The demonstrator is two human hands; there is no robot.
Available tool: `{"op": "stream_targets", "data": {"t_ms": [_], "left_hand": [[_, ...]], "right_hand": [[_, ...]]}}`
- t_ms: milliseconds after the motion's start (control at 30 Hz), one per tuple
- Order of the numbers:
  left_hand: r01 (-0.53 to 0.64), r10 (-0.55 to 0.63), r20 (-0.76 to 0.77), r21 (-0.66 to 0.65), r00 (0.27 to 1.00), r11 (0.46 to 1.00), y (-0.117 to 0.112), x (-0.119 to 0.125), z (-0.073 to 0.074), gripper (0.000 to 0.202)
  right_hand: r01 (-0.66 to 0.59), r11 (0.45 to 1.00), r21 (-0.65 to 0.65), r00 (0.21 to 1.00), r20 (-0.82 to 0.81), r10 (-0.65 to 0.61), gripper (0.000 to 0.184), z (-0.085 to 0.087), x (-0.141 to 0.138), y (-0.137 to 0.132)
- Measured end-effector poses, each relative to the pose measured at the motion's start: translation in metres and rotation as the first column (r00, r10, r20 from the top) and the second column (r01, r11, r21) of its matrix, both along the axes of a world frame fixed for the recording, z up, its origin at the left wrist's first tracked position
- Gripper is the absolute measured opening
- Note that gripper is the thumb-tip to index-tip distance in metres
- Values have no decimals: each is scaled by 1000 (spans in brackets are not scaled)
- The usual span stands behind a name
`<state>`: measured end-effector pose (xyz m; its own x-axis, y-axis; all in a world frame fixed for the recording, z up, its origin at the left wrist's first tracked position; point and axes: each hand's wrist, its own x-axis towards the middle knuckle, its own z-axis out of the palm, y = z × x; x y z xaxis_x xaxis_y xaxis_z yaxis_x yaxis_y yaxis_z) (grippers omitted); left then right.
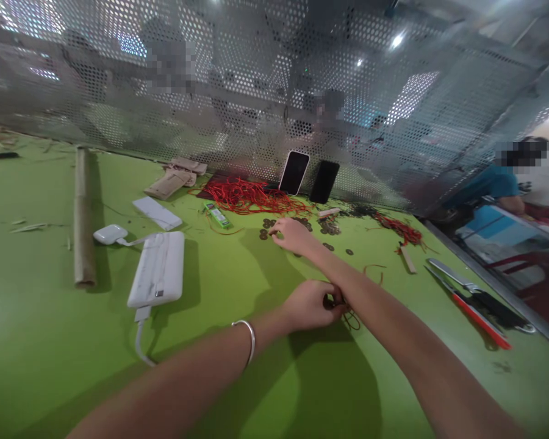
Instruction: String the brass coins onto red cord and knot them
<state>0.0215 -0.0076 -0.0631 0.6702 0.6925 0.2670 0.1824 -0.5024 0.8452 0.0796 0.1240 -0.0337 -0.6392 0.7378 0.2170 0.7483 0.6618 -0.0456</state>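
Centrally, left hand (312, 306) pinching thin cord (351, 316), right hand (293, 236) curled at dark round discs (330, 228), grip on any disc indeterminable, green tabletop (229, 268) beneath.

The tabletop (22, 305) is coloured bright yellowish green, and a darker green is seen where shadows are cast. The grey metal screen (242, 91) is patterned with small round holes. Strong red is shown by the tangled cords (247, 196), while the held cord (354, 321) is seen as brownish. The small discs (328, 226) are coloured dark brown-grey. White is shared by the power bank (165, 268), the earphone case (110, 233) and the flat box (157, 213). One phone (294, 173) is edged in white around black — the other phone (324, 182) is wholly black. The bamboo tube (83, 219) is coloured greyish tan, the bracelet (252, 341) silver.
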Motion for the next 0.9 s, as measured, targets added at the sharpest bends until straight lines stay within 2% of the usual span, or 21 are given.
{"op": "stream_targets", "data": {"t_ms": [267,600,700,900], "left_hand": [[7,-7,2,22,1000,1000,-1,0,-1,13],[-10,10,-22,18,1000,1000,-1,0,1,17],[-4,5,-28,30,1000,1000,-1,0,0,18],[20,-15,-70,72,997,997,-7,0,1,15]], "right_hand": [[-105,994,-22,994,-4,105,25,1,-5,-5],[-46,999,-20,998,-45,46,30,7,3,-1],[-67,996,-54,998,-17,66,35,7,1,0],[-168,973,-160,981,70,180,49,-1,-5,-28]]}}
